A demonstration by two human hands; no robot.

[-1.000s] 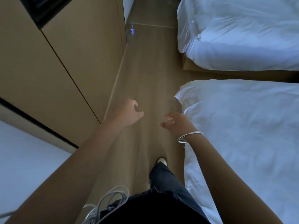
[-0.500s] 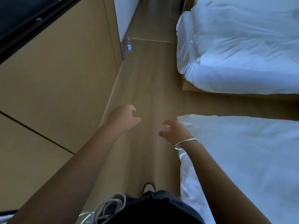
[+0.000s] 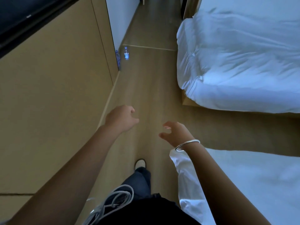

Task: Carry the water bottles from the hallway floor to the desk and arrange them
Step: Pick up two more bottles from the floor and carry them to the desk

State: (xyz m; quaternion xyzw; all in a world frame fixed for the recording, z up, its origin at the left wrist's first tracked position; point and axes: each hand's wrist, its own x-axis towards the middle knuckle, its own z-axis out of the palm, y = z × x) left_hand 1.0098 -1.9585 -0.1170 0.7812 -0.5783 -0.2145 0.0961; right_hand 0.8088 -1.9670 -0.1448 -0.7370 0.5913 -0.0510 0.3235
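Head view: water bottle (image 3: 126,53) stands far beyond both empty hands.

A single wide-angle view looks from the person's head forward and steeply down along a narrow strip of light wood-plank floor (image 3: 142,88). Tan wooden wall panelling (image 3: 53,98) fills the left side, two white-sheeted beds (image 3: 243,62) the right. The person's bare forearms, dark trousers and one pale shoe (image 3: 140,163) sit nearest the lens; the far floor recedes toward the top edge.
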